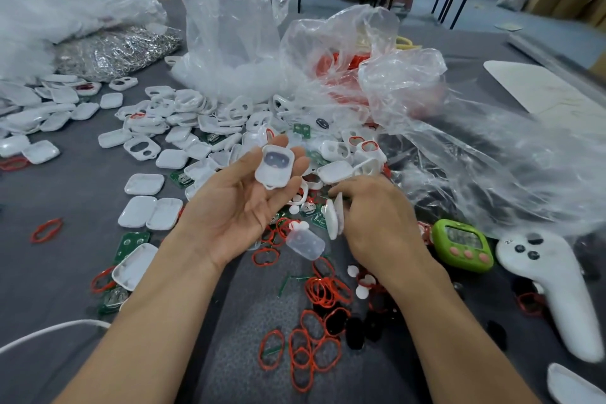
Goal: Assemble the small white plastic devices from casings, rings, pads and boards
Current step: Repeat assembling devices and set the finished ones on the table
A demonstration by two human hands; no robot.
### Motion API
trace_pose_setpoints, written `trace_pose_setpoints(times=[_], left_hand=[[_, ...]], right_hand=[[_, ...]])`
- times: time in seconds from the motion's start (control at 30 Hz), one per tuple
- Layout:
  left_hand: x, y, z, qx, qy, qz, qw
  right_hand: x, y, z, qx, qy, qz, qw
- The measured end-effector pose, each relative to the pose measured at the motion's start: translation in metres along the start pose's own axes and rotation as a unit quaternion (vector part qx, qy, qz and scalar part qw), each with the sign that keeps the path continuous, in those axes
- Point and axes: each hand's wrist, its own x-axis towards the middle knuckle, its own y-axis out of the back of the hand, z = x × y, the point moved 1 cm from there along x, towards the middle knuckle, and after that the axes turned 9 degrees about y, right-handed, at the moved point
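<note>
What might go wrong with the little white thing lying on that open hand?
1. The casing only lies on the open left hand, not gripped, so it may slide off into the pile of look-alike casings behind it.
2. The right hand pinches a white shell close beside loose red rings and a clear pad; its wrist might sweep them about.
</note>
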Motion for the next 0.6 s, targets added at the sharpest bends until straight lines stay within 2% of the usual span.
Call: trace_pose_setpoints(times=[0.2,0.37,0.53,0.6], left_hand=[[-0.001,0.001,0.001,-0.005,-0.001,0.0,1.0],[0.0,-0.001,-0.003,0.019,0.001,0.01,1.0],[0.001,-0.003,-0.005,0.028,0.002,0.016,0.999],[0.001,-0.003,-0.005,0.029,0.003,0.017,0.999]], right_hand=[[-0.007,0.013,0.005,-0.007,-0.084,0.059,0.995],[-0.002,0.007,0.004,-0.034,-0.137,0.06,0.988],[0.001,-0.001,0.001,-0.081,-0.054,0.01,0.995],[-0.001,0.0,0.004,-0.063,-0.052,0.018,0.996]])
